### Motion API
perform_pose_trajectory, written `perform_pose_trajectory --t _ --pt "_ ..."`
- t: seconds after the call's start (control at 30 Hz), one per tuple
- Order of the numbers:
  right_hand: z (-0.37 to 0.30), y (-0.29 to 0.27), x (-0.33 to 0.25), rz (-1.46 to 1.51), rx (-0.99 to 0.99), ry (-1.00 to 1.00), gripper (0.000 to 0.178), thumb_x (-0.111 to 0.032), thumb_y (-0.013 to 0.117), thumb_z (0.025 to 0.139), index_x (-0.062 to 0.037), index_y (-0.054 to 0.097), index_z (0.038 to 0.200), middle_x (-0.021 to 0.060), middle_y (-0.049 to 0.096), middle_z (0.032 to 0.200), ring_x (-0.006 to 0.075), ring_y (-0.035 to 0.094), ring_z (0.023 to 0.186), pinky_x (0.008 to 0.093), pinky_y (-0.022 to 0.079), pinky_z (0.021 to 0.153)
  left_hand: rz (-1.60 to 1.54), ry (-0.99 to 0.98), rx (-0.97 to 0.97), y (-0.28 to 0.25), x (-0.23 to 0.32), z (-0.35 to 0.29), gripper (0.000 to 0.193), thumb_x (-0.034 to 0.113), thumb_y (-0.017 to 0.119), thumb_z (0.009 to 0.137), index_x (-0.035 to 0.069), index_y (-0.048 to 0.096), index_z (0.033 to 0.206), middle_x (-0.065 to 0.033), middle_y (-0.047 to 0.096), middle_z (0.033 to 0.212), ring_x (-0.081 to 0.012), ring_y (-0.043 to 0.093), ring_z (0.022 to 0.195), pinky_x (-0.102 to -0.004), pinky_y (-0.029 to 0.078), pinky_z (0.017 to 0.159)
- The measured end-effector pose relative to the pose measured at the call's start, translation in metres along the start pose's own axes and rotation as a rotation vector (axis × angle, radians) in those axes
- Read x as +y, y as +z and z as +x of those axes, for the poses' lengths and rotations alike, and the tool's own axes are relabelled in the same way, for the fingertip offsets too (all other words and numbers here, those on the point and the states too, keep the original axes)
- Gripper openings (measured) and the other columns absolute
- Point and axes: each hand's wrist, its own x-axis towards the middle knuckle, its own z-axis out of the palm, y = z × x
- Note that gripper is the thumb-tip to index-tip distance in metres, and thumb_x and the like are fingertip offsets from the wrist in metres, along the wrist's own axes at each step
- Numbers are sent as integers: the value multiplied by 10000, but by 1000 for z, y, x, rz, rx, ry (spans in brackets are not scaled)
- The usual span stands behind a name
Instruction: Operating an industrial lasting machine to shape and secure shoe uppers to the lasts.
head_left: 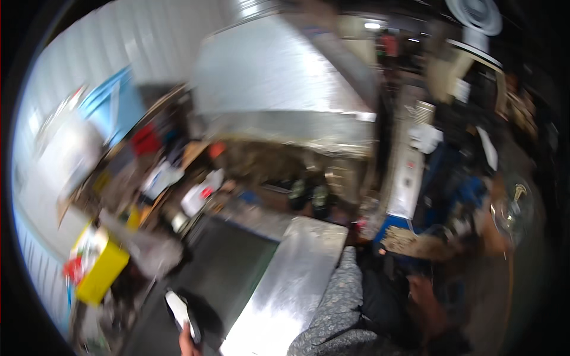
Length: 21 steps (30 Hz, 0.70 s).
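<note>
At the lower edge, my left hand (pixel 188 342) is closed on the near end of a white sole-shaped piece (pixel 177 309) with a dark edge. Its exact kind is blurred. The hand is over a dark green-black belt surface (pixel 222 261), where a dark shadow or shape lies beside the piece. To the right of the belt is a shiny bare metal plate (pixel 279 279). A smeared skin-coloured shape (pixel 426 302) at the lower right may be my right hand or forearm; its fingers cannot be made out.
A large metal hood (pixel 273 71) stands at the back. On the left are a yellow box (pixel 102 273) and clear plastic bags (pixel 151 252) among clutter. Patterned grey cloth (pixel 335 302) is close at the metal plate's right. A fan (pixel 475 15) and a crowded bench (pixel 407 184) are farther right.
</note>
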Motion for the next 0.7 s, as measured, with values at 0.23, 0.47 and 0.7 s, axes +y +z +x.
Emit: perform_pose_trajectory --t 0.23,0.47,0.7 --pt "114 -48 -228 567 -393 -396 485 -294 543 1010 -112 439 1447 176 676 1193 281 680 1053 359 512 915 431 -191 -317 167 -66 -92 451 304 579 976 61 536 1355 -104 655 1172 -280 631 1040 -382 524 894" --pt "90 -106 -292 629 -55 -305 289 -189 595 966 -58 614 1224 167 715 990 251 712 927 360 544 764 869 389 -944 276 -101 -178 468 342 569 983 139 503 1399 -115 646 1195 -260 624 1061 -381 517 905" --pt "35 -103 -269 308 -224 -528 352 -292 635 932 -37 649 1175 169 707 982 374 679 816 417 562 750 132 -517 -841 391 -165 -132 446 392 480 1016 -11 628 1139 -142 689 889 -215 695 748 -274 585 628"
